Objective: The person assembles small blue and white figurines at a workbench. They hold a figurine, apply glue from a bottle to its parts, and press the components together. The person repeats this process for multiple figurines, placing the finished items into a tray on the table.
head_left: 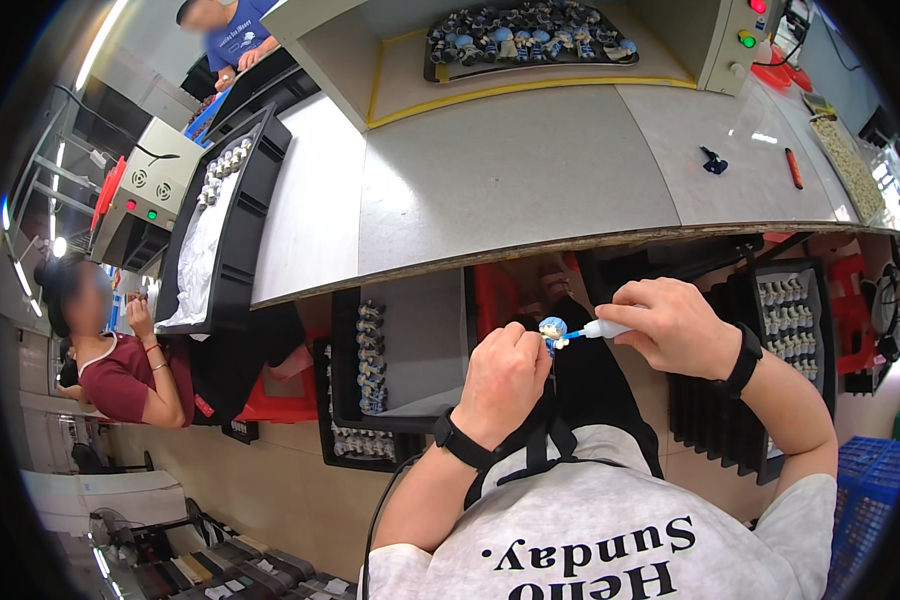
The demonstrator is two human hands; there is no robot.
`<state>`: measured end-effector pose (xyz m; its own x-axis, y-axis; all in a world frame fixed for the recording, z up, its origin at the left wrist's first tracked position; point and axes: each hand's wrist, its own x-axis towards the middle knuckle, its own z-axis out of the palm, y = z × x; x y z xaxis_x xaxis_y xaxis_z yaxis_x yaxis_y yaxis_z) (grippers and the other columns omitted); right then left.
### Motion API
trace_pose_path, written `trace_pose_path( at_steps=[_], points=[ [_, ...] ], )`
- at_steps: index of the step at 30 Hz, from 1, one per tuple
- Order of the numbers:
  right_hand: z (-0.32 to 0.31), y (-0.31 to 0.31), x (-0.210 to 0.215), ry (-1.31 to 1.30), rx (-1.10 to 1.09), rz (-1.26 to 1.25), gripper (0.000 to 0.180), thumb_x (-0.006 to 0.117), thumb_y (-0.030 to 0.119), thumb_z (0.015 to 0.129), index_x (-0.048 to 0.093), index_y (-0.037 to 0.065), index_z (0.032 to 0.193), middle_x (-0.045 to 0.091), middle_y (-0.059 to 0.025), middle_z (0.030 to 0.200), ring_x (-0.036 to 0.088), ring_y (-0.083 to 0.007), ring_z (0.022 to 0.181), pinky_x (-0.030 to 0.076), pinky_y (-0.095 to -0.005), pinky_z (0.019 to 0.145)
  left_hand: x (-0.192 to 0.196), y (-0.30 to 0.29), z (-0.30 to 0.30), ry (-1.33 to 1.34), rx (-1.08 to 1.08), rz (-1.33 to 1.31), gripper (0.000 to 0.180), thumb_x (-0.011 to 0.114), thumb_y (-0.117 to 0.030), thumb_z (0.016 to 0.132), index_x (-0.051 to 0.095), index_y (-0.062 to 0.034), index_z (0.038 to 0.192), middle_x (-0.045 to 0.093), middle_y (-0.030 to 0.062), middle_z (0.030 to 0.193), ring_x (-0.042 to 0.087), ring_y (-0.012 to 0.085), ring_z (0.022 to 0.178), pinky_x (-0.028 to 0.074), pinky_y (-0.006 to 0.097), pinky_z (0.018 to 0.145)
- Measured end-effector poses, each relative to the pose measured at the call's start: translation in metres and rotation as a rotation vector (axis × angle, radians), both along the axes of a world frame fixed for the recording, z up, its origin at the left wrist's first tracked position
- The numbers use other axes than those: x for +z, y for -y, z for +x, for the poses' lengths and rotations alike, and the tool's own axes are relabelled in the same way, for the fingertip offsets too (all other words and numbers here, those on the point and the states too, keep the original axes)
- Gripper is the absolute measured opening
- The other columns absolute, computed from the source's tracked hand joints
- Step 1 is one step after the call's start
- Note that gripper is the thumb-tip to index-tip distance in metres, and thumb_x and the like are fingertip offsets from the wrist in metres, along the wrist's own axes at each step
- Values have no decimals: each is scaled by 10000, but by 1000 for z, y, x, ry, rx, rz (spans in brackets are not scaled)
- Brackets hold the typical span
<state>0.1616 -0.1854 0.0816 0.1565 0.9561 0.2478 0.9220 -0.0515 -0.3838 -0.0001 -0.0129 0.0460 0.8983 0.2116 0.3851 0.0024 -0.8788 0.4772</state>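
Observation:
Above my lap, my left hand point(502, 382) is closed around a small figurine point(552, 327) with a blue cap and a pale body. Its lower part is hidden by my fingers. My right hand point(665, 328) grips a white squeeze bottle point(604, 329) by its body. The bottle's thin blue nozzle point(574, 334) points left and reaches the figurine's side; whether it touches cannot be made out. Both hands are just in front of the table edge.
The grey table point(510, 170) bears a small dark blue piece point(713, 160) and a red marker-like stick point(793, 169). Behind, an open-fronted box holds a black tray point(440, 72) of figurines. Black crates point(345, 390) with figurines flank me. Two people point(135, 385) sit leftward.

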Motion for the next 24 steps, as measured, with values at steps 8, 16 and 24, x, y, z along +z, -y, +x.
trace_pose_path(
  at_steps=[8, 16, 24],
  points=[
    [-3, 0, 1, 65, 4, -10, 314, 737, 94, 708, 651, 84, 1009, 614, -57, 905, 614, -238, 789, 486, -354, 685, -1, 1, 0, 6, 0, 5, 61, 681, -9, 726, 624, -11, 748, 560, 97, 672, 585, 275, 618, 481, 378, 565],
    [-7, -1, 3, 166, 21, 11, 304, 702, 77, 696, 656, 77, 996, 596, -55, 861, 604, -218, 778, 474, -339, 683, -2, 2, -1, 6, 1, 9, 63, 680, -10, 729, 619, -12, 742, 550, 95, 667, 581, 271, 618, 477, 377, 565],
    [-20, -3, 12, 406, 32, -1, 272, 641, 102, 724, 641, 52, 991, 596, -54, 870, 577, -199, 757, 448, -321, 672, -5, 2, -1, 2, 2, 22, 68, 679, -13, 728, 611, -16, 736, 534, 91, 667, 568, 270, 617, 467, 381, 562]
  ],
)
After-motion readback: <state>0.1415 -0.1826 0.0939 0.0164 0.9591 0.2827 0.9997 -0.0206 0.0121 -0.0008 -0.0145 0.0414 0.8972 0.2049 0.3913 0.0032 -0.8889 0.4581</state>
